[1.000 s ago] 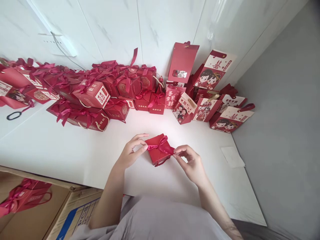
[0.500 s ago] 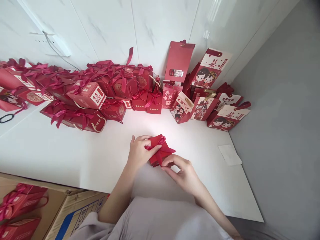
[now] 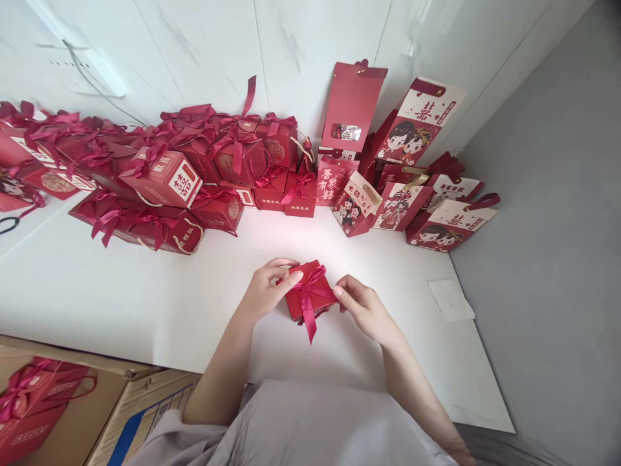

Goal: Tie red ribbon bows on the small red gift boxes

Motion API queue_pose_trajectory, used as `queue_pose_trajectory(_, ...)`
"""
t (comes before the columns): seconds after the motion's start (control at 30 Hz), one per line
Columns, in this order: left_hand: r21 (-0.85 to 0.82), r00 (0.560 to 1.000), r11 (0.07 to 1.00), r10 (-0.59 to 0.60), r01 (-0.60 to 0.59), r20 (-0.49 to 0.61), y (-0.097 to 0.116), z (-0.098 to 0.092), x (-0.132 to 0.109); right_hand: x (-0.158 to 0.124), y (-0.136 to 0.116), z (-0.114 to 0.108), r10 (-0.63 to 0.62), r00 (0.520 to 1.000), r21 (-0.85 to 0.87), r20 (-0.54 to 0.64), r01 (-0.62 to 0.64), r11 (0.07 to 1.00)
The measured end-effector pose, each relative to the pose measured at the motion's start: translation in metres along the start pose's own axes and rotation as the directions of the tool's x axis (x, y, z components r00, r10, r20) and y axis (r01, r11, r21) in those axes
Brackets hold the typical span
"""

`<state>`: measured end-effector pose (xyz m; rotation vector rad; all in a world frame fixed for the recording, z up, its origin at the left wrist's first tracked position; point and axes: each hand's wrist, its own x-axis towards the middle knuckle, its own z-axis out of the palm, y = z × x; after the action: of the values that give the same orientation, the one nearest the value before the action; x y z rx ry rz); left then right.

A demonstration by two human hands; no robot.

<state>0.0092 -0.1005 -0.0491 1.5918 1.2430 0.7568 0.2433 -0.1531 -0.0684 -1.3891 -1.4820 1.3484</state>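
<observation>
A small red gift box [image 3: 295, 305] rests on the white tabletop in front of me, tied with a glossy crimson ribbon [image 3: 307, 309] in a bow. My left hand [image 3: 270, 287] grips the box at its left side, thumb on top by the left of the bow, fingers behind. At the box's right edge my right hand [image 3: 363, 304] pinches the ribbon's right tail between thumb and fingers. The other tail hangs over the front of the box towards me, its tip loose. Part of the bow's left side is hidden under my left thumb.
Ribboned red gift boxes [image 3: 140, 223] are piled along the wall at back left. Red and white printed gift boxes [image 3: 398, 207] stand at back right. A paper slip [image 3: 451, 300] lies near the right edge. Below left is an open carton [image 3: 97, 414] with red boxes; scissors [image 3: 8, 224] show far left.
My right hand has let go of the front ribbon tail and moved up to the right tail. The front tail now hangs free. My left hand stays on the box.
</observation>
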Motion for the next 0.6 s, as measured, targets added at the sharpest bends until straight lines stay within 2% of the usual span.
queue_pose_trajectory(0.07,0.196,0.997,0.980,0.054,-0.043,-0.050,0.006,0.004,0.000,0.000,0.004,0.005,-0.008,1.000,0.080,0.022,0.006,0.997)
queue_pose_trajectory(0.13,0.354,0.991,0.931,0.118,-0.091,-0.055,0.009,0.007,0.001,-0.001,0.008,0.008,-0.023,0.999,0.135,0.043,0.017,0.991)
queue_pose_trajectory(0.2,0.407,0.988,0.905,0.152,-0.127,-0.030,0.008,0.009,0.002,-0.001,0.010,0.009,-0.024,0.997,0.172,0.076,0.011,0.985)
queue_pose_trajectory(0.43,0.137,0.983,0.974,0.175,-0.182,0.059,-0.008,0.003,0.003,0.001,0.015,0.008,-0.040,0.995,0.227,0.089,0.019,0.974)
queue_pose_trajectory(0.6,0.067,0.977,0.981,0.176,-0.184,0.120,-0.013,-0.002,0.007,0.001,0.016,0.006,-0.049,0.996,0.239,0.077,0.030,0.971)
